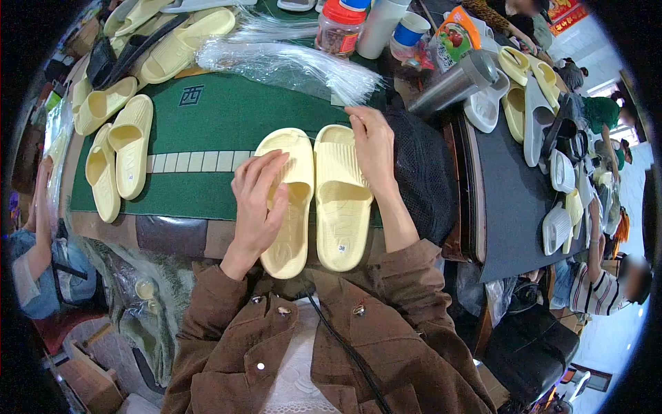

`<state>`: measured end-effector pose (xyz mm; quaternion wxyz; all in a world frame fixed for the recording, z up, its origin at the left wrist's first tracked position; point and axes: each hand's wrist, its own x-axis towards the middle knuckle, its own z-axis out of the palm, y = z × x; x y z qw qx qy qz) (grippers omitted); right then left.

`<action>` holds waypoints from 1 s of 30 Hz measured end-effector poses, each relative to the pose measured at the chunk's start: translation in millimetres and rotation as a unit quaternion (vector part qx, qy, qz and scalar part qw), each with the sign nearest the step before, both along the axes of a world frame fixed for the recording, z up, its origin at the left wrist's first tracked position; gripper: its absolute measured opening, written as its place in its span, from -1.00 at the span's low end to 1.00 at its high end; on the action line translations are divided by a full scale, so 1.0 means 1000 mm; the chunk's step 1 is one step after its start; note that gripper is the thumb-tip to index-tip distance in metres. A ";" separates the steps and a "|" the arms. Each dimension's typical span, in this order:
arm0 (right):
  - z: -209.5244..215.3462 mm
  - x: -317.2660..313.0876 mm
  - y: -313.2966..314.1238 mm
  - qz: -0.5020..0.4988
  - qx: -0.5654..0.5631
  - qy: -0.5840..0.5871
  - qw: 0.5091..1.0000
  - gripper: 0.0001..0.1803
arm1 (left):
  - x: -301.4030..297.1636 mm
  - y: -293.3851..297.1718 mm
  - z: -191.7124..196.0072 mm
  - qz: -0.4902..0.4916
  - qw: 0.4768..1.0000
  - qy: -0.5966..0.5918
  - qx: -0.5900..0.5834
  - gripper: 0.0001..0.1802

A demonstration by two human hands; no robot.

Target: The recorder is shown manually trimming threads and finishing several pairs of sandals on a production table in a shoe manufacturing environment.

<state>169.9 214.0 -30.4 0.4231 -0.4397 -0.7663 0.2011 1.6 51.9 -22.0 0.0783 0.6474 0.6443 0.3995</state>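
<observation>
Two pale yellow slide slippers lie side by side in front of me, toes pointing away. My left hand (256, 200) lies over the strap of the left slipper (288, 234), fingers stretched and thumb apart. At the outer toe side of the right slipper (339, 224) is my right hand (374, 145), its fingers curled and the tips drawn together. Whatever those fingertips pinch is too small to make out. A thin strand seems to show near the left slipper's toe. Just beyond my right fingertips lies a bundle of clear plastic strands (296, 65).
Another yellow slipper pair (129, 148) sits on the green mat (207, 124) at left, with more slippers piled behind. A red-lidded jar (340, 29) and a steel flask (455, 81) stand at the back. On the right, a dark table (503, 207) bears more slippers; people sit at both sides.
</observation>
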 end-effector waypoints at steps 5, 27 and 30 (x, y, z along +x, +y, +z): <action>0.038 -0.001 -0.035 0.073 -0.013 0.095 0.993 -0.76 | 0.007 0.022 0.023 -0.034 0.996 -0.045 0.063 -0.58; 0.089 0.061 -0.111 0.282 -0.161 0.303 0.896 -0.70 | 0.020 -0.015 0.032 -0.186 0.974 -0.120 0.046 -0.76; 0.093 0.086 -0.106 0.240 -0.163 0.376 0.880 -0.65 | 0.002 -0.020 0.028 -0.156 0.981 -0.085 0.084 -0.79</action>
